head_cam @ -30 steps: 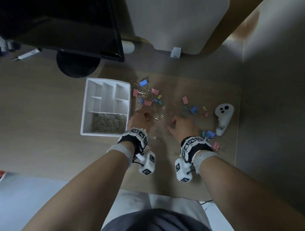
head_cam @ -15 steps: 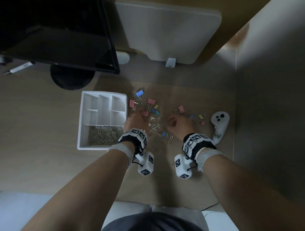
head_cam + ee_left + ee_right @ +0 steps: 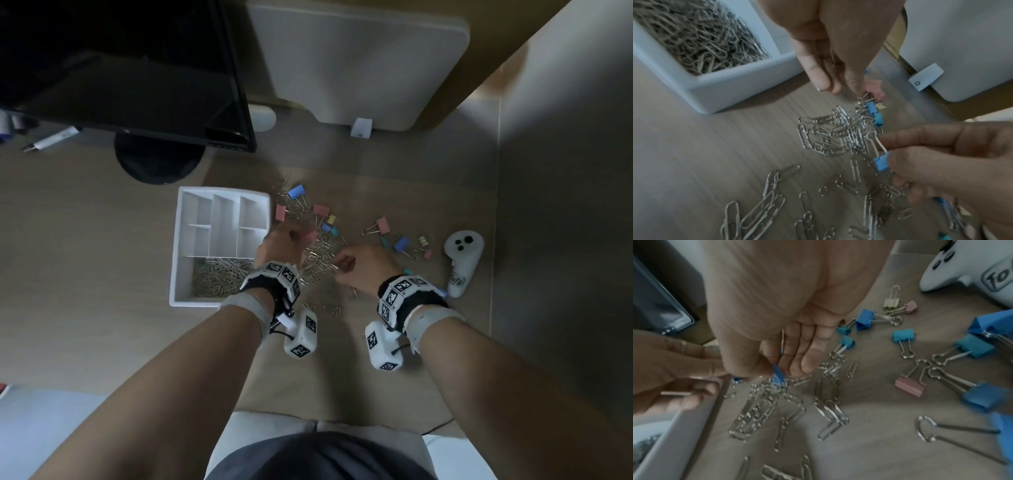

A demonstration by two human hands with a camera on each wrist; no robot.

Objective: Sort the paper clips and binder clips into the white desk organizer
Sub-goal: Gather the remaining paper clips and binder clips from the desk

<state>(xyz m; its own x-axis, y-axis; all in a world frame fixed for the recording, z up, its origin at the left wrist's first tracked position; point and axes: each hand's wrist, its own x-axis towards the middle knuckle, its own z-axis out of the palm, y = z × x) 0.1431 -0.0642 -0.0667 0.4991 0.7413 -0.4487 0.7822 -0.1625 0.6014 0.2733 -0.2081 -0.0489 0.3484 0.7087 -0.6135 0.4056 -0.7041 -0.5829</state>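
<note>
The right hand (image 3: 953, 165) pinched a blue binder clip (image 3: 881, 162) above the loose paper clips (image 3: 835, 134); the left hand (image 3: 830, 48), fingers straight and empty, hovered beside the organizer (image 3: 178, 246) near the desk's middle. Next, probably dropping it into 1 empty compartment.

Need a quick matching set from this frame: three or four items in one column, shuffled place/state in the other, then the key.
Items
1. small blue binder clip
2. white desk organizer
3. white controller
4. loose paper clips

Place or state
A. lying on the desk at the right edge of the scatter
B. pinched in the right hand
C. heaped on the desk between the two hands
D. near compartment full of paper clips, upper compartments empty

Pairs: 1-B, 2-D, 3-A, 4-C
</note>
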